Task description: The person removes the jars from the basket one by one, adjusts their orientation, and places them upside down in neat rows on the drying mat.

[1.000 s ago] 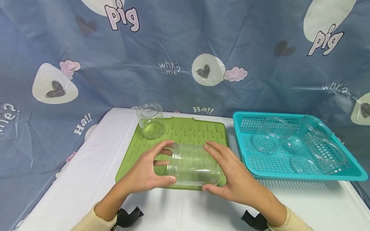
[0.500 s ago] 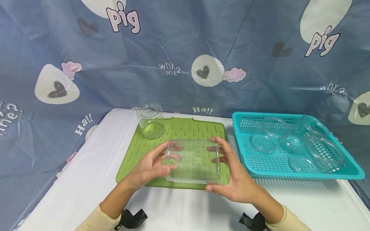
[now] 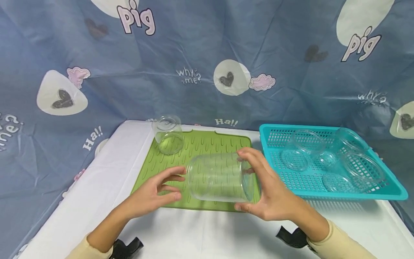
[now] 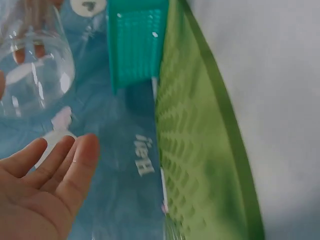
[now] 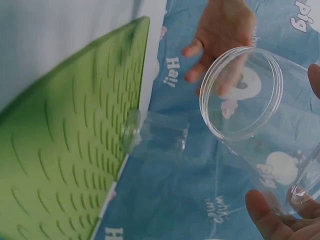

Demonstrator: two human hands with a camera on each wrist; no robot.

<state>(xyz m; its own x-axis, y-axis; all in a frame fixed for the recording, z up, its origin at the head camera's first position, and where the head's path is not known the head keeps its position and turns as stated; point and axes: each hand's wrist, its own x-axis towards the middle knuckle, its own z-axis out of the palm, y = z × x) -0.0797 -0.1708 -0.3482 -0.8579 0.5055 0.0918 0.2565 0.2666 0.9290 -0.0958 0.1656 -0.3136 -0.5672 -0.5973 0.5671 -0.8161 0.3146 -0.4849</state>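
Observation:
A large clear jar [image 3: 216,178] lies sideways in the air above the green drying mat [image 3: 148,180]. My right hand [image 3: 270,190] grips it round its base end, thumb below and fingers over the top. Its threaded mouth [image 5: 215,95] points left, towards my left hand [image 3: 158,194]. That hand is apart from the jar, fingers spread and relaxed, with nothing in it; the left wrist view shows its palm [image 4: 45,195] turned up. A second, smaller clear jar [image 3: 169,135] stands upside down at the mat's back left corner.
To the right stands a turquoise basket [image 3: 330,196] with several clear jars [image 3: 362,167] in it. White cloth [image 3: 200,237] covers the table, and a blue printed cloth [image 3: 194,43] hangs behind it.
My left hand has let go of the jar's mouth end and drawn back to the left. My right hand has taken hold of the base end and shifted slightly right with the jar.

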